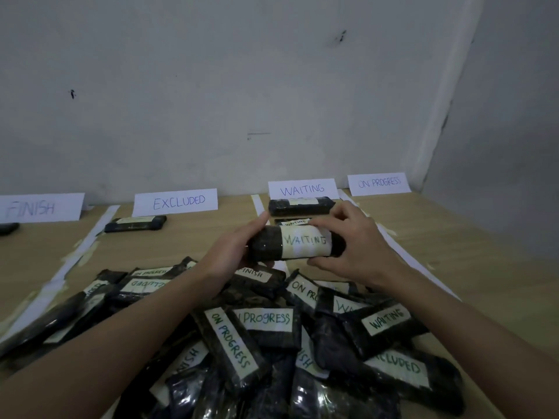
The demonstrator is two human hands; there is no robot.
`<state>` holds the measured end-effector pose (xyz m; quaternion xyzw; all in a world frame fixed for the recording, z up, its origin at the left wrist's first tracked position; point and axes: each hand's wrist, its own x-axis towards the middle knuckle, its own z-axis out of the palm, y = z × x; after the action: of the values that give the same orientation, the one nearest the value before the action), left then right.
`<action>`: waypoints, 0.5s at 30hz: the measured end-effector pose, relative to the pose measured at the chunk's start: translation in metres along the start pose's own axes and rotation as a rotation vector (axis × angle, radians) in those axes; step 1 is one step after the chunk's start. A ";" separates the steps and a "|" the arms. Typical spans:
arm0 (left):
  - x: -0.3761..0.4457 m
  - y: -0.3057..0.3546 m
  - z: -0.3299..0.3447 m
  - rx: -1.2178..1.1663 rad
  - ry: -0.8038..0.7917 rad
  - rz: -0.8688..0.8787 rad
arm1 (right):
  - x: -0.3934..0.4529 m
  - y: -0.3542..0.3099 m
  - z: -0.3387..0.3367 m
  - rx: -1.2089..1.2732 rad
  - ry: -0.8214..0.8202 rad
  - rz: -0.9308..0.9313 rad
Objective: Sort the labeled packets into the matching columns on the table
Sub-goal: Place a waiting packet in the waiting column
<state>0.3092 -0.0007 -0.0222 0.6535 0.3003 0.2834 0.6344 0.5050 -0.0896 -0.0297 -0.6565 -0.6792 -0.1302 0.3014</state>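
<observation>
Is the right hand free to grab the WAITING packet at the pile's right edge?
Probably not yet: the right hand and left hand both hold a WAITING packet. The pile packet lies on top, uncovered.

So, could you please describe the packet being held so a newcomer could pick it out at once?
Find the WAITING sign at the wall. Just in front of its column, both hands grip one dark packet above the pile. Only this packet is lifted, its WAITING label facing the camera.
</observation>
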 end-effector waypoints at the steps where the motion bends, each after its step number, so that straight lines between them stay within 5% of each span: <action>1: 0.001 0.000 -0.006 -0.008 0.014 0.012 | 0.003 -0.004 0.003 -0.018 0.024 -0.002; 15: 0.022 -0.021 -0.017 0.046 0.072 0.007 | 0.003 -0.017 0.036 -0.228 -0.017 -0.161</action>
<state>0.3099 0.0277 -0.0429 0.6585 0.3270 0.3021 0.6068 0.4801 -0.0679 -0.0522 -0.6309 -0.7130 -0.2249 0.2075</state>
